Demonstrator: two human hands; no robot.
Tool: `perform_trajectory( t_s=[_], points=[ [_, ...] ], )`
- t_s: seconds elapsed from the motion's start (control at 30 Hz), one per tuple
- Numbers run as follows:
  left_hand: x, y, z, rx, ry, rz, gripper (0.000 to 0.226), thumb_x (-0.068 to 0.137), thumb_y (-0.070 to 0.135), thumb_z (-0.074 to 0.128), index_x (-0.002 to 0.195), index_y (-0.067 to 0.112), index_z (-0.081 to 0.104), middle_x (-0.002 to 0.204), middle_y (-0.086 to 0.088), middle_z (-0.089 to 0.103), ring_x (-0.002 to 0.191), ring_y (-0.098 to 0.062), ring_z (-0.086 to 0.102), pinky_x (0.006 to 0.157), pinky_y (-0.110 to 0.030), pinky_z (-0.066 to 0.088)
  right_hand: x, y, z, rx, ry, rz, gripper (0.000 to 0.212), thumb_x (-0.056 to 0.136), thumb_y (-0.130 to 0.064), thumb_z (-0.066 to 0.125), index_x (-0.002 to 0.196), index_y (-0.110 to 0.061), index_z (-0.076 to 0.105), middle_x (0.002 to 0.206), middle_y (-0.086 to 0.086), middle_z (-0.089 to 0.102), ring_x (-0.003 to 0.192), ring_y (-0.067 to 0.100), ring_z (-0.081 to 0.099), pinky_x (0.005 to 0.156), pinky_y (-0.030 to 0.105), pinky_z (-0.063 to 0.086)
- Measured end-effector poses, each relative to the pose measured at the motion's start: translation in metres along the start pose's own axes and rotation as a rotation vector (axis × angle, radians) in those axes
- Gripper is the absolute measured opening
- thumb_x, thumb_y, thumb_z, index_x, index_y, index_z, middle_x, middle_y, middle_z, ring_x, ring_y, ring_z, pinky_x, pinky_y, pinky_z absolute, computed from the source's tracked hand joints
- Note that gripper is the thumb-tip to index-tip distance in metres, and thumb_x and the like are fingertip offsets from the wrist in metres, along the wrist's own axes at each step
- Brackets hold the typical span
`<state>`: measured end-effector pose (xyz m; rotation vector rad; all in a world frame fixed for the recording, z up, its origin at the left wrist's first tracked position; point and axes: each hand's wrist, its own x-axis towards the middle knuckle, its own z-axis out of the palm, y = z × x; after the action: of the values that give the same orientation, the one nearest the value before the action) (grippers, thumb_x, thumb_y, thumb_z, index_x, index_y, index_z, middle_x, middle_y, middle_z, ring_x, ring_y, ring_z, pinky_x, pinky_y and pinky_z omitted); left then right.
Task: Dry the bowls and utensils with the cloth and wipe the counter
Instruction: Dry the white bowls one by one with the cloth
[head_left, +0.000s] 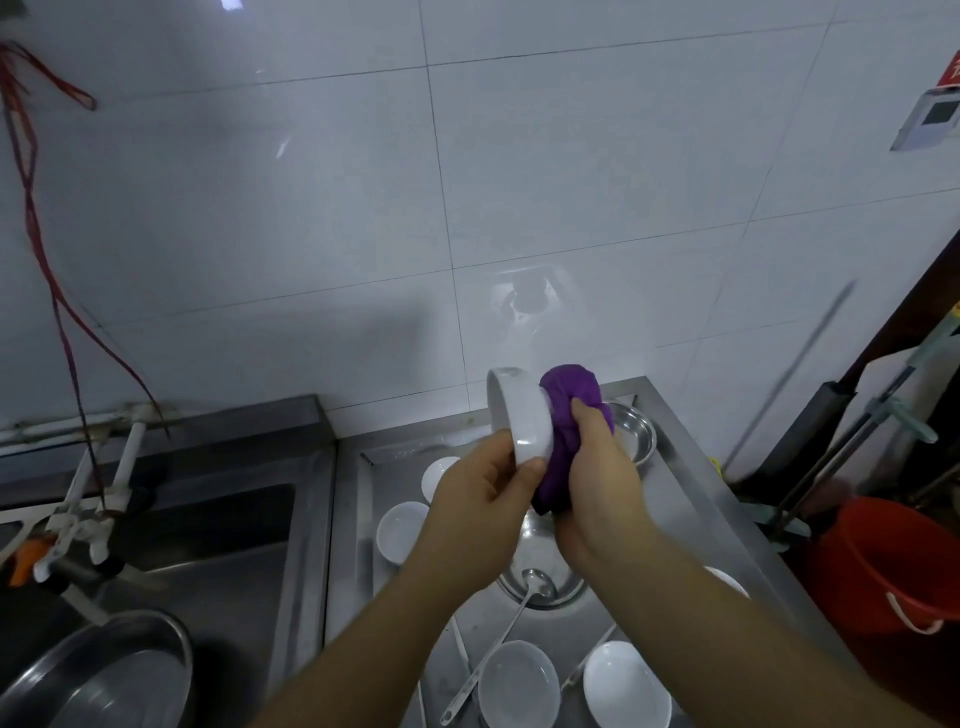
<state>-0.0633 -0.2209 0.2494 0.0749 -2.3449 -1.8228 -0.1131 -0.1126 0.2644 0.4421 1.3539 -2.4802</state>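
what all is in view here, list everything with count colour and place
held bowl: 1, white, tipped on edge above the counter
cloth: 1, purple, bunched against the held bowl
bowls on counter: at least 5, white
metal bowls: 2, steel, one far, one mid counter
ladle: 1, steel, scoop in the mid metal bowl
counter: 1, steel, right of sink
sink: 1, steel, left
basin: 1, steel, bottom left
bucket: 1, orange-red, right
left hand: grips the held bowl
right hand: holds cloth

wall (311, 208): glossy white tile, dark grout, glare | left: steel sink (218, 525), white taps (98, 499) | right: red bucket (893, 566), poles (810, 374)
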Motion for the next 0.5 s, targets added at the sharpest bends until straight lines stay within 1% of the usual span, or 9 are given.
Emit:
perform_trajectory(
  t_s=[0.07, 0.13, 0.2, 0.23, 0.27, 0.33, 0.4, 0.47, 0.5],
  points=[
    [0.004, 0.004, -0.003, -0.076, -0.008, -0.014, 0.020, 0.106, 0.020, 0.058, 0.115, 0.027, 0.076, 0.104, 0.003, 0.080, 0.101, -0.016, 0.076, 0.089, -0.035, 0.063, -0.005, 0.005, -0.003, -0.113, -0.037, -0.191, 0.020, 0.099, -0.040, 0.066, 0.115, -0.037, 0.077, 0.110, 0.001, 0.082, 0.105, 0.024, 0.078, 0.090, 0.042, 0.063],
    [0.006, 0.012, -0.007, -0.175, -0.042, -0.058, 0.022, 0.108, 0.015, 0.058, 0.108, 0.024, 0.078, 0.100, -0.001, 0.081, 0.096, -0.017, 0.077, 0.085, -0.029, 0.062, -0.007, 0.004, -0.009, -0.321, -0.181, -0.479, 0.027, 0.095, -0.040, 0.066, 0.118, -0.053, 0.070, 0.119, -0.007, 0.077, 0.113, 0.018, 0.074, 0.092, 0.034, 0.062],
    [0.005, 0.016, -0.010, -0.273, -0.106, -0.108, 0.021, 0.109, 0.017, 0.057, 0.114, 0.018, 0.078, 0.108, -0.011, 0.080, 0.104, -0.027, 0.077, 0.095, -0.040, 0.062, -0.007, -0.006, -0.011, -0.523, -0.325, -0.714, 0.039, 0.092, -0.037, 0.065, 0.122, -0.062, 0.063, 0.127, -0.019, 0.069, 0.124, 0.012, 0.066, 0.102, 0.027, 0.055],
    [0.004, 0.016, -0.010, -0.302, -0.133, -0.124, 0.021, 0.109, 0.019, 0.058, 0.117, 0.015, 0.078, 0.112, -0.014, 0.080, 0.108, -0.030, 0.076, 0.100, -0.046, 0.061, -0.004, -0.011, -0.010, -0.599, -0.361, -0.768, 0.040, 0.092, -0.035, 0.065, 0.122, -0.061, 0.063, 0.127, -0.020, 0.068, 0.126, 0.011, 0.065, 0.103, 0.025, 0.053],
    [0.003, 0.015, -0.011, -0.305, -0.149, -0.136, 0.021, 0.108, 0.021, 0.060, 0.118, 0.015, 0.077, 0.114, -0.015, 0.079, 0.110, -0.033, 0.076, 0.103, -0.051, 0.059, 0.000, -0.017, -0.009, -0.638, -0.373, -0.769, 0.038, 0.090, -0.033, 0.065, 0.121, -0.056, 0.066, 0.124, -0.017, 0.070, 0.123, 0.011, 0.066, 0.101, 0.024, 0.054],
    [-0.001, 0.014, -0.011, -0.245, -0.155, -0.147, 0.025, 0.101, 0.026, 0.062, 0.118, 0.016, 0.077, 0.115, -0.015, 0.078, 0.112, -0.036, 0.074, 0.106, -0.058, 0.055, 0.006, -0.026, -0.005, -0.605, -0.352, -0.658, 0.024, 0.086, -0.037, 0.067, 0.109, -0.044, 0.072, 0.107, -0.010, 0.075, 0.102, 0.008, 0.072, 0.085, 0.027, 0.059],
    [-0.003, 0.012, -0.010, -0.159, -0.159, -0.131, 0.029, 0.098, 0.030, 0.062, 0.120, 0.019, 0.076, 0.116, -0.011, 0.077, 0.113, -0.035, 0.072, 0.107, -0.061, 0.053, 0.013, -0.032, -0.003, -0.496, -0.285, -0.466, 0.015, 0.084, -0.040, 0.069, 0.096, -0.032, 0.075, 0.088, -0.001, 0.073, 0.081, 0.015, 0.069, 0.070, 0.035, 0.058],
    [-0.003, 0.011, -0.009, -0.081, -0.166, -0.100, 0.028, 0.098, 0.035, 0.060, 0.120, 0.024, 0.075, 0.115, -0.005, 0.077, 0.112, -0.029, 0.072, 0.105, -0.059, 0.054, 0.019, -0.032, -0.004, -0.364, -0.173, -0.252, 0.012, 0.087, -0.041, 0.071, 0.085, -0.032, 0.079, 0.079, 0.002, 0.072, 0.072, 0.020, 0.070, 0.063, 0.036, 0.059],
    [-0.003, 0.010, -0.008, -0.040, -0.169, -0.085, 0.028, 0.099, 0.037, 0.060, 0.120, 0.024, 0.074, 0.114, -0.004, 0.077, 0.111, -0.028, 0.072, 0.104, -0.057, 0.055, 0.021, -0.031, -0.005, -0.304, -0.128, -0.159, 0.014, 0.088, -0.041, 0.073, 0.086, -0.030, 0.081, 0.080, 0.004, 0.074, 0.073, 0.022, 0.072, 0.064, 0.037, 0.060]
  ],
)
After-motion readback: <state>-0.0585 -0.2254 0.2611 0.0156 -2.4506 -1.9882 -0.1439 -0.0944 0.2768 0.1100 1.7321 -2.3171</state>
